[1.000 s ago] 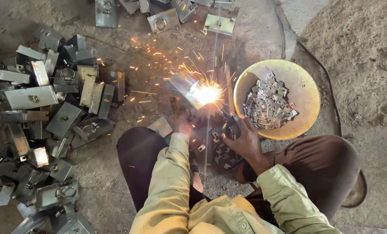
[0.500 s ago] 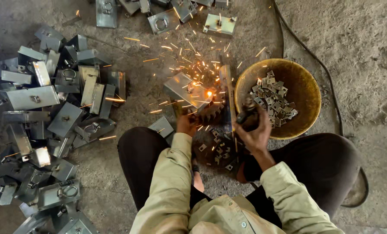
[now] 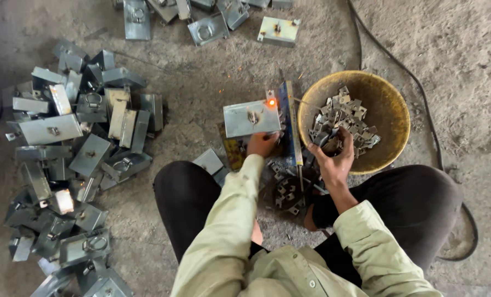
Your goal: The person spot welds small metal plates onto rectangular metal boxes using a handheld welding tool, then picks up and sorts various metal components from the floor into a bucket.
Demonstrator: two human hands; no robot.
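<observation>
My left hand [image 3: 262,144] grips the near edge of a grey metal box [image 3: 251,118] that stands on the floor in front of my knees. A small orange glowing spot [image 3: 271,102] sits at the box's upper right corner. My right hand [image 3: 333,159] is closed around a dark welding holder, whose thin rod [image 3: 307,102] points left toward that corner. This hand hovers at the near left rim of a yellow bowl [image 3: 391,104]. A blue and yellow metal bar [image 3: 290,124] stands on edge between the box and the bowl.
The bowl holds several small metal brackets [image 3: 339,118]; more brackets [image 3: 287,190] lie between my knees. A large pile of grey metal boxes [image 3: 80,137] covers the floor at left, others [image 3: 207,27] lie at the top. A black cable [image 3: 399,66] curves around the bowl.
The bright arc and shower of sparks have stopped, leaving only a glowing spot on the box. My right hand has drawn back slightly toward the bowl.
</observation>
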